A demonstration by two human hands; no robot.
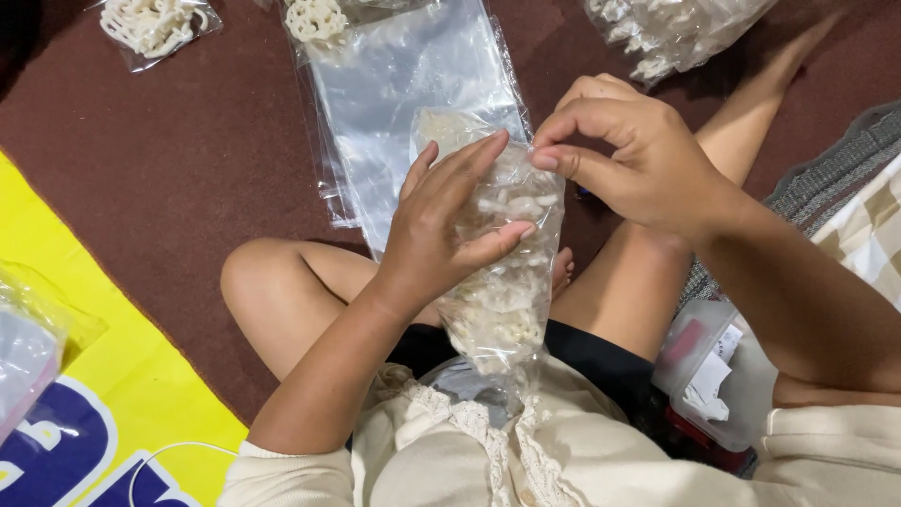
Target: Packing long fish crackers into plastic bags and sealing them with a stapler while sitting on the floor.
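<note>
Dark maroon floor covering, seen from above, with the person seated cross-legged on it; all places below are given relative to the filled clear bag at centre. Item, nearest: cream lace-edged top, directly below the bag, the bag's lower end resting over the lap. Item: filled clear bag, upright-tilted, holding pale looped crackers, its top pinched closed. Item: left hand, on the bag's left flank, fingers together and wrapped around it, thumb pressed across the front. Item: right hand, at the bag's upper right, thumb and forefinger pinched together on the plastic at the mouth, remaining fingers curled. Item: clear plastic tub with red and white contents, to the lower right, beside the thigh. Item: yellow sheet with blue print, to the far left, a white cord lying on it. Item: stack of empty clear bags, flat on the floor just beyond the bag. Item: three further packets of crackers beyond that, upper left, upper centre and upper right.
</note>
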